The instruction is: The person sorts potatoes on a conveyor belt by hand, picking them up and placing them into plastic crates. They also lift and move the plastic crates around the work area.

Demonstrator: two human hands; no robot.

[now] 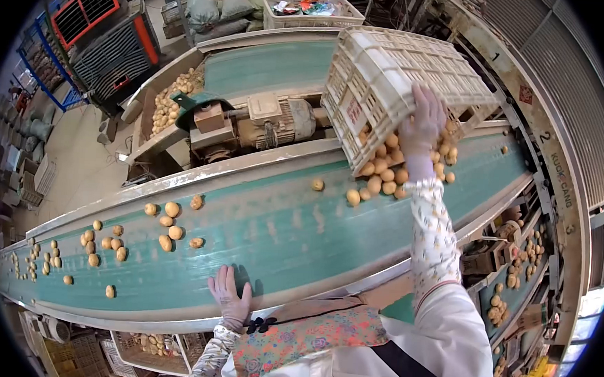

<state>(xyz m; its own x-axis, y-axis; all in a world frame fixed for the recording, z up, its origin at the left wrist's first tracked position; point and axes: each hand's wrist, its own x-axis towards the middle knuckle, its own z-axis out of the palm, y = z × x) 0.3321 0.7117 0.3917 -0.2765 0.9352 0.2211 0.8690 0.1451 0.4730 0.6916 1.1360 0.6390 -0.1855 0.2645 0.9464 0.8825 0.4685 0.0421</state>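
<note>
My right hand [423, 125], gloved, grips the rim of a pale plastic crate [369, 76]. The crate is tipped on its side over the green conveyor belt [279, 228], its open side facing down. Potatoes [387, 174] lie in a heap at its mouth and beneath my right wrist. My left hand [230, 297], also gloved, is over the belt's near edge with its fingers spread and nothing in it. Loose potatoes [169, 221] are scattered along the belt to the left. The crate's inside is mostly hidden.
A motor [278, 122] sits behind the belt's far rail. A second green belt [267, 64] runs beyond it, with potatoes [173, 103] at its left end. A crate of coloured wrappers [315, 10] stands at the back. A metal frame [547, 143] rises at right.
</note>
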